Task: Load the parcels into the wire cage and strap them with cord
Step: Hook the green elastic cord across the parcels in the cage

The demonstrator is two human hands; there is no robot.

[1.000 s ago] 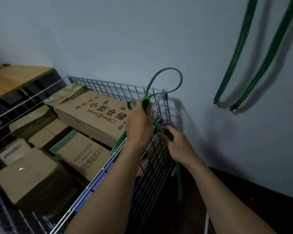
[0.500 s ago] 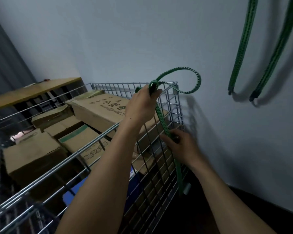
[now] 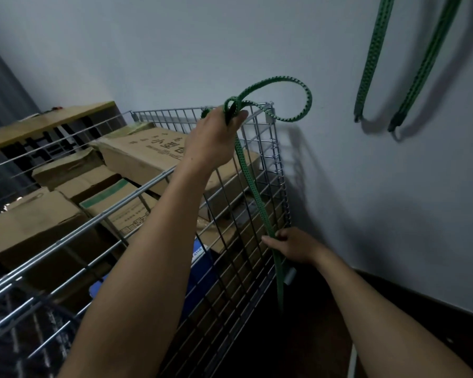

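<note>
Left hand [image 3: 216, 137] grips the green cord [image 3: 254, 192] at the wire cage [image 3: 172, 117] top rail; right hand [image 3: 292, 245] holds it lower, so its length runs steeply down outside.

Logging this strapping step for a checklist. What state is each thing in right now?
wire cage: open-topped, loaded.
parcels: stacked inside the wire cage.
green cord: runs straight down the cage side between both hands, free end looped.
left hand: grips the green cord at the cage's top corner.
right hand: grips it lower down, outside the cage.
wall cords: hanging loose.
</note>
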